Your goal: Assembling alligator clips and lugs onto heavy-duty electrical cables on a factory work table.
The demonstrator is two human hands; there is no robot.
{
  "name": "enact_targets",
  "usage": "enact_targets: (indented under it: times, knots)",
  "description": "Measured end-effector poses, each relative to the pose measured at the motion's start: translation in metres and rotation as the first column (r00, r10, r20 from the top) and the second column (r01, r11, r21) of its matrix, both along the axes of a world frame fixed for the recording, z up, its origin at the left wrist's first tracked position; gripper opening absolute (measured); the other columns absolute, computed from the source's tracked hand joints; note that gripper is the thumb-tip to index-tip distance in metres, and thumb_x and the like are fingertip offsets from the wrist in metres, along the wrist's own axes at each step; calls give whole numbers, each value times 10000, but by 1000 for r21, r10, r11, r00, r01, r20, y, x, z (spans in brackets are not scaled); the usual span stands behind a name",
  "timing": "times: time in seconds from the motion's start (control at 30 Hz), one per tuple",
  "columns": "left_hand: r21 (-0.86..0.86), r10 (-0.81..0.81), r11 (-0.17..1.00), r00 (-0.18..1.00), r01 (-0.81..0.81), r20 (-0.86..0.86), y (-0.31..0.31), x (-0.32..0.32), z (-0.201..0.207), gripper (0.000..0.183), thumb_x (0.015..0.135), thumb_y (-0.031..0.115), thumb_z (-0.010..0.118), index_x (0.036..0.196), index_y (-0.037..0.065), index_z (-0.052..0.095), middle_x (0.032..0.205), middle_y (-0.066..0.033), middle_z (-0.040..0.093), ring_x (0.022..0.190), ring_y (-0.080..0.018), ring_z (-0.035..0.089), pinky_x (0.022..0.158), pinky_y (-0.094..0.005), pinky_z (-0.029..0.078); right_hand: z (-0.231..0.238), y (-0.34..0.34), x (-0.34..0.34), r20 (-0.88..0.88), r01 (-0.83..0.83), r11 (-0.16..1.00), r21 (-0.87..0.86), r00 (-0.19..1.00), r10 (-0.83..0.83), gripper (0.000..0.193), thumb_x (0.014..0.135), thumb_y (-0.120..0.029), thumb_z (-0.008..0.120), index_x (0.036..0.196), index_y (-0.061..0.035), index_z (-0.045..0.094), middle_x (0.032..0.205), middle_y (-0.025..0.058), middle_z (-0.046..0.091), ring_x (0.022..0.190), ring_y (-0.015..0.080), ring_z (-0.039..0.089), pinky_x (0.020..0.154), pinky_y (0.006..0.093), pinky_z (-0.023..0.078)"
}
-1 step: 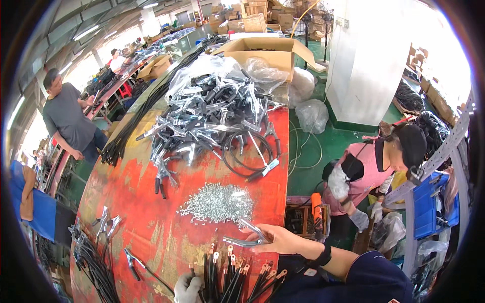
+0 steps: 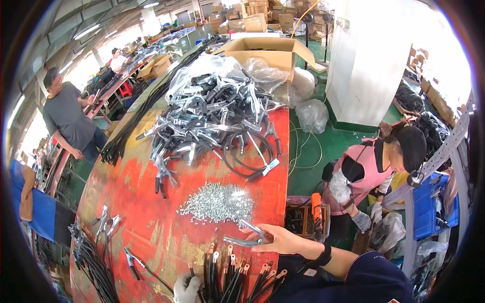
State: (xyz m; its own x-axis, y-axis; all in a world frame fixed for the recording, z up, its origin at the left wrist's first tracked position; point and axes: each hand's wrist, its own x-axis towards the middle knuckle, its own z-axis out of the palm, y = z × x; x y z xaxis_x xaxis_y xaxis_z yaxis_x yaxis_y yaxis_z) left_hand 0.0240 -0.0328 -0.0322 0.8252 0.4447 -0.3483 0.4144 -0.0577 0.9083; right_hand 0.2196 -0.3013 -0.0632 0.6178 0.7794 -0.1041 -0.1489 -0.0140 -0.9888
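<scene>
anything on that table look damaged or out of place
The red tabletop looks worn, with brownish patches breaking its colour. Small silvery metal pieces lie loose in a heap, though that may be deliberate.

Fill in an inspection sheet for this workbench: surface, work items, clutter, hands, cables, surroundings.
Surface: red tabletop, paint worn in patches.
Work items: metal clamp in the right hand; pile of small silver metal pieces just beyond it; large heap of clamps farther back.
Clutter: clear plastic behind the heap; open cardboard box at the far end.
Hands: right hand bare, holding the clamp; left hand gloved, by a cable end, grip unclear.
Cables: black cables with copper lugs between the hands; long black bundle along the left side.
Surroundings: co-worker in pink at right; person in grey at left; white pillar.
</scene>
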Motion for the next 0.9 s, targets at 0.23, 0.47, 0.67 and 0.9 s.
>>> enact_targets:
  times: [0.23, 0.47, 0.67, 0.9]
  knots:
    - [-149, 240, 963, 966, -225, 95, 3, -8, -15, 253, 930, 202, 601, 1086, 3, 607, 803, -16, 574, 700, -100, 519, 647, -236, 445, 2, 5, -10, 36, 85, 996, -20, 996, -85, 529, 926, -125, 641, 1396, -48, 409, 1122, 3, 615, 900, 47, 518, 778, 231, 425]
    - [-490, 446, 810, 881, -322, 159, -21, -4, 22, 266, 969, 269, 568, 1045, 18, 613, 662, 16, 502, 563, -85, 442, 510, -219, 359, -14, 10, -14, -87, 15, 991, 136, 996, -3, 496, 966, -106, 570, 1423, -44, 387, 1257, 25, 551, 1099, 103, 504, 954, 250, 393]
    - [-419, 217, 897, 967, -143, 134, -19, -7, 21, 273, 966, 262, 501, 1089, 27, 564, 808, -98, 662, 655, -168, 620, 581, -290, 489, 22, 23, -15, -231, 245, 914, 324, 957, -175, 412, 829, -29, 706, 1205, -4, 541, 1176, 73, 605, 1057, 164, 590, 919, 313, 489]
    - [-324, 120, 943, 983, -69, 139, -31, -1, 34, 246, 948, 170, 544, 1122, 3, 496, 794, -73, 641, 550, -76, 522, 494, -217, 419, 25, 38, -9, -361, 239, 866, 440, 930, -73, 436, 836, -133, 719, 1212, -17, 532, 1085, 67, 630, 997, 191, 613, 889, 341, 473]
